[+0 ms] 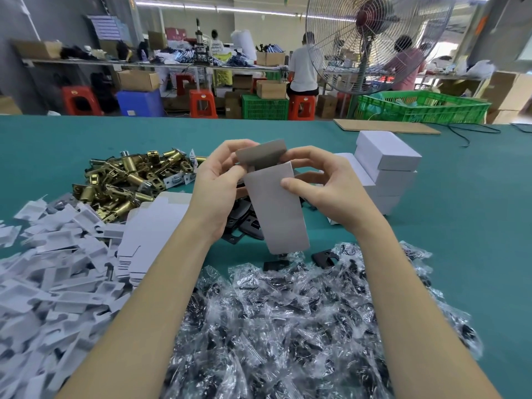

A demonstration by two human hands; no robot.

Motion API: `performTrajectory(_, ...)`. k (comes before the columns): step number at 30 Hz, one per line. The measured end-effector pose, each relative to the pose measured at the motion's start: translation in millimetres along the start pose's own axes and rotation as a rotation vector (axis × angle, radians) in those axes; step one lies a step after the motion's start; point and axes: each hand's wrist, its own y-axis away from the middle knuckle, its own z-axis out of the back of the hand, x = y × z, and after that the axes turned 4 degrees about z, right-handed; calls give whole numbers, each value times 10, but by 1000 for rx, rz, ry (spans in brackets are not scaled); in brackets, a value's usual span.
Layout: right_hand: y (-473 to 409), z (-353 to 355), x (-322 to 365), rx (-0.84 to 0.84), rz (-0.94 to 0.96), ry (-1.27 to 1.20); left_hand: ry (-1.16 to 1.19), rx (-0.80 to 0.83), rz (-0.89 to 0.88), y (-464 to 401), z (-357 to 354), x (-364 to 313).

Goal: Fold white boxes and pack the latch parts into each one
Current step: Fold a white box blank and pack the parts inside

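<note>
Both hands hold one white box (277,211) upright above the green table (460,197). My left hand (218,185) pinches its grey top flap (260,154), which is bent open. My right hand (325,182) grips the box's right side, thumb on the front face. Brass latch parts (126,180) lie heaped at the left. Flat white box blanks (152,226) are stacked beside them. Folded white boxes (385,165) are stacked at the right. Black plates (247,220) lie under the box.
White card inserts (49,272) cover the near left. A heap of clear bags with black parts (288,318) fills the near middle. A cardboard sheet (385,126), a cable (466,133) and a green crate (420,106) sit far right. A big fan (371,38) stands behind, with people at benches.
</note>
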Motion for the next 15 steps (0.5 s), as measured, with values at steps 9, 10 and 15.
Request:
performTrajectory(9, -1, 0, -1, 19, -6, -24, -6, 66, 70, 9, 1, -11)
performTrajectory(10, -3, -4, -2, 23, -4, -19, 1, 67, 73, 9, 4, -11)
performTrajectory(15, 1, 6, -18, 31, -9, -34, 35, 80, 72, 8, 14, 5)
